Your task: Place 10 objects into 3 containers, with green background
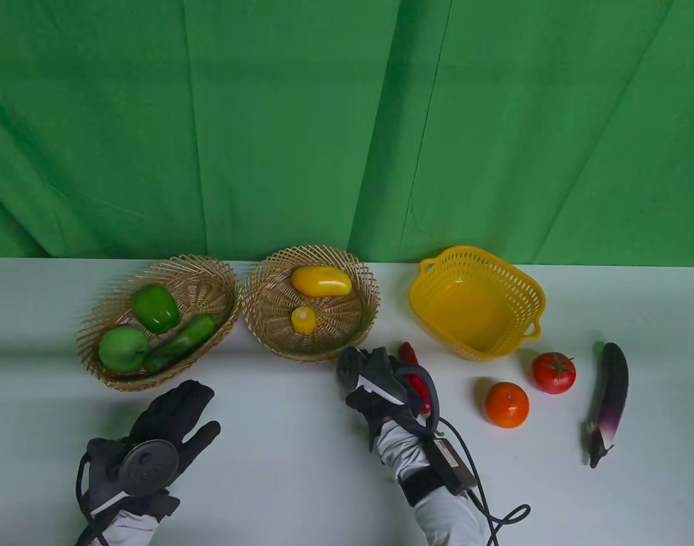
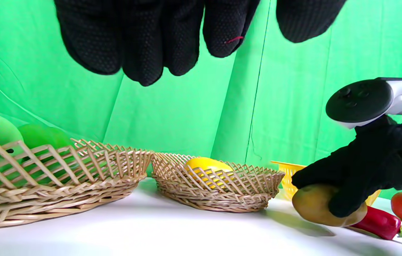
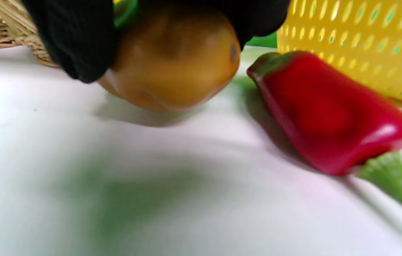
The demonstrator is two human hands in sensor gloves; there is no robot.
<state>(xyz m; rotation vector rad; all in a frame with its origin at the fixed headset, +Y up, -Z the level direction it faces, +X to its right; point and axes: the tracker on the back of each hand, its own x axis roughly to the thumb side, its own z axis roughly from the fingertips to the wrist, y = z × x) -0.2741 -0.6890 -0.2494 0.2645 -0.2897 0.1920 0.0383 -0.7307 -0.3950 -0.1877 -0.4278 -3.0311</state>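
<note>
Red pepper (image 3: 329, 113) crowds yellow basket (image 1: 476, 301); left table (image 1: 279, 455) open.

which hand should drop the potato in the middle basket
Right. The right hand already grips the potato just beside the middle basket; the left hand holds nothing and lies nearer the basket of green things.

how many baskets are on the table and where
3, in a row along the table's far edge: an oval wicker basket on the left, a round wicker basket in the middle, and a yellow plastic basket on the right, empty as far as shows.
</note>
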